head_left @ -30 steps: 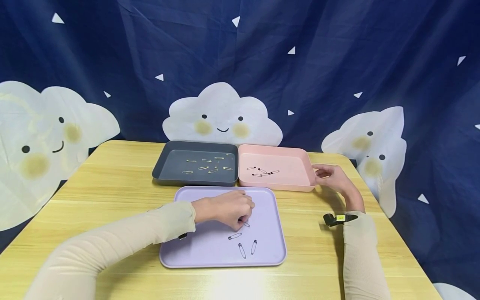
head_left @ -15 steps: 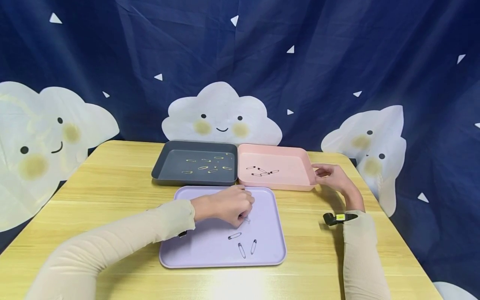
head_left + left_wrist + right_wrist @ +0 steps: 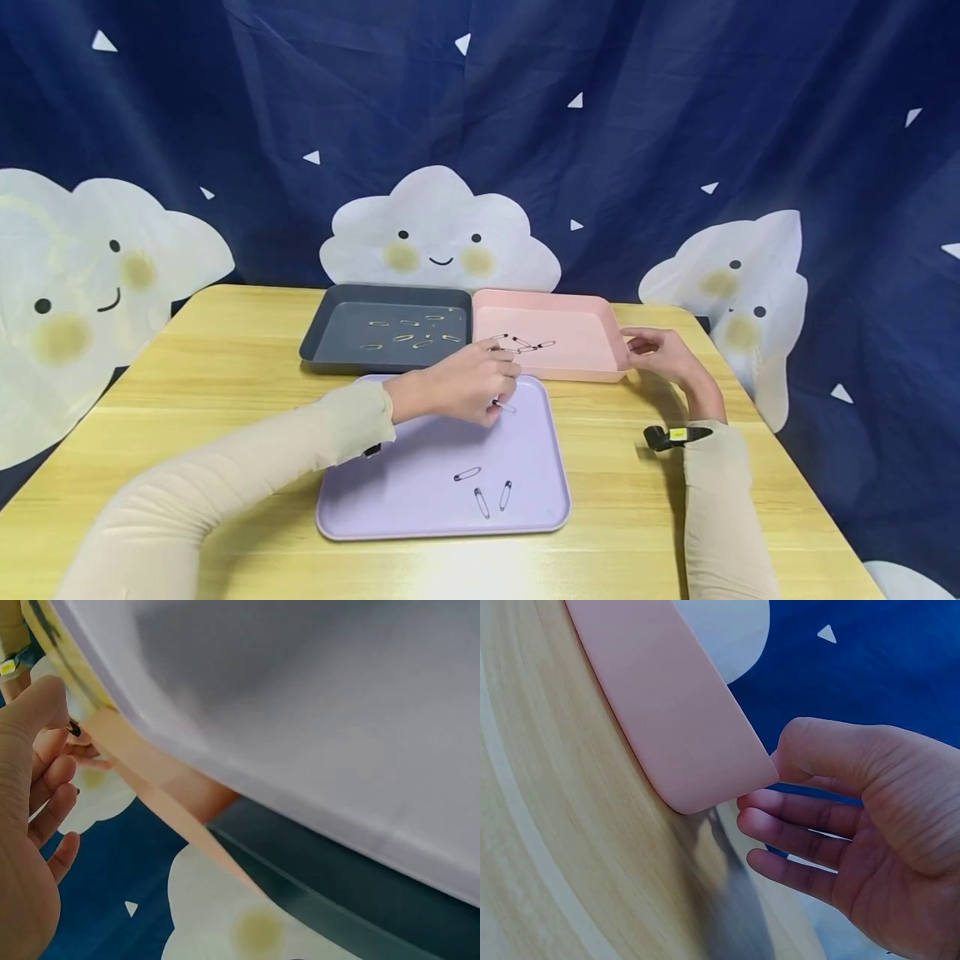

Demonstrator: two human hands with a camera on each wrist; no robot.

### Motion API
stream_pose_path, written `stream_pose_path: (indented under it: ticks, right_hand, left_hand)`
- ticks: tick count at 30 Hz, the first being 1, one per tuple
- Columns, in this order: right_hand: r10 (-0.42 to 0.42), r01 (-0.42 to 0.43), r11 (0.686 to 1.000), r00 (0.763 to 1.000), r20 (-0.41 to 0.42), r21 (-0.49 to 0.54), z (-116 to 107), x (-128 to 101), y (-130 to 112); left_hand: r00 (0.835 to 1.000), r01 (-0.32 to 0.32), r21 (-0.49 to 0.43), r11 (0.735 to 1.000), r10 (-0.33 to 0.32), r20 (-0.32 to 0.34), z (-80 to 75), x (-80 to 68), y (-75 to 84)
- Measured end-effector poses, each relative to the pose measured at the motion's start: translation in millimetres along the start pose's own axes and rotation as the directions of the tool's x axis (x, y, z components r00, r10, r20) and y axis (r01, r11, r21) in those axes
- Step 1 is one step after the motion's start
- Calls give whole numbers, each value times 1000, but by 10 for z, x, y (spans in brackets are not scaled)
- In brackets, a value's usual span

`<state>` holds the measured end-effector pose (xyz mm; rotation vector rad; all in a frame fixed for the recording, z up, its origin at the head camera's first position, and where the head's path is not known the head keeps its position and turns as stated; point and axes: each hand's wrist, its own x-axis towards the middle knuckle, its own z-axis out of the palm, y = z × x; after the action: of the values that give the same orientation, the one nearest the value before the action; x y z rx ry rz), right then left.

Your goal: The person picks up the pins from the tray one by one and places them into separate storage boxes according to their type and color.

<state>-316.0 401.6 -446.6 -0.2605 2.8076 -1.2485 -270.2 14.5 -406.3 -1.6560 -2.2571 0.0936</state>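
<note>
My left hand is above the far part of the lilac tray, pinching a silver safety pin with a black head. In the left wrist view the pin's dark head shows at the thumb tip. On the lilac tray lie three more such safety pins. My right hand grips the right-hand corner rim of the pink tray between thumb and fingers. Several black-headed safety pins lie in the pink tray, partly covered by my left hand.
Left of the pink tray and against it stands a dark grey tray with several gold safety pins. All three trays are on a wooden table. A dark blue curtain with clouds hangs behind it.
My left hand has lifted the safety pin off the lilac tray and moved away from me, toward the pink tray. My right hand stays at the pink tray's rim.
</note>
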Motion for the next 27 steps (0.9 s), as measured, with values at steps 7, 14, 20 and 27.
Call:
stream_pose_path:
  ticks: [7, 14, 20, 27]
  right_hand:
    - [-24, 24, 999, 1000, -4, 27, -1, 10, 32]
    - [-20, 20, 999, 1000, -7, 28, -1, 1, 15]
    - [-27, 28, 999, 1000, -10, 34, -12, -10, 14]
    - [-31, 32, 999, 999, -12, 42, -3, -1, 17]
  left_hand:
    - [995, 14, 47, 999, -9, -102, -74, 134, -170]
    - [970, 48, 65, 997, -31, -242, -93, 297, -370]
    - [953, 80, 59, 995, -59, -297, -52, 464, -495]
    - [942, 140, 51, 989, -117, -315, 3, 726, -584]
